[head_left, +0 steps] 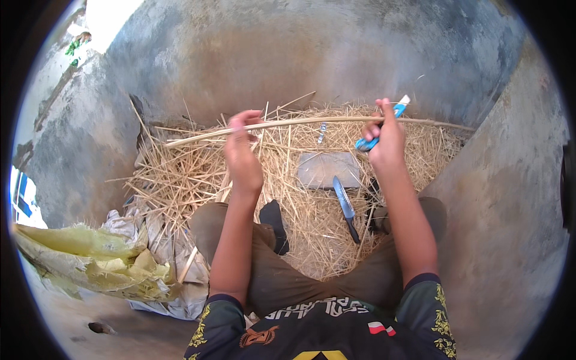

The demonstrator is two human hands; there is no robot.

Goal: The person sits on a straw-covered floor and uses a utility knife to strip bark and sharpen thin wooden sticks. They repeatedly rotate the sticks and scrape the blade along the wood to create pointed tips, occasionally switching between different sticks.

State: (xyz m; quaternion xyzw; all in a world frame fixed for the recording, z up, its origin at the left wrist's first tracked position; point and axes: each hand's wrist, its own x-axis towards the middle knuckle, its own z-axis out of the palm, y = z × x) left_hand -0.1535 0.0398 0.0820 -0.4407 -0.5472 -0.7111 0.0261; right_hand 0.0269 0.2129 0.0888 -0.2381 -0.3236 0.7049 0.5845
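Note:
A long, thin straw-coloured stalk (312, 121) runs crosswise in front of me, above the loose straw. My left hand (243, 159) has its fingers loosely curled round the stalk's thicker left part; the fingertips are slightly blurred. In my right hand (389, 141) is a blue utility knife (368, 144), tilted with its pale end up to the right. The stalk also passes at the fingers of this hand and extends beyond it towards the right wall. How firmly those fingers press on the stalk is hidden.
Between my legs lie a flat grey block (327, 169) and a kitchen knife (343, 198) with a black handle. Cut stalks (174, 174) pile up at the left, near a torn yellowish sack (90, 258). A concrete wall (300, 54) curves closely around.

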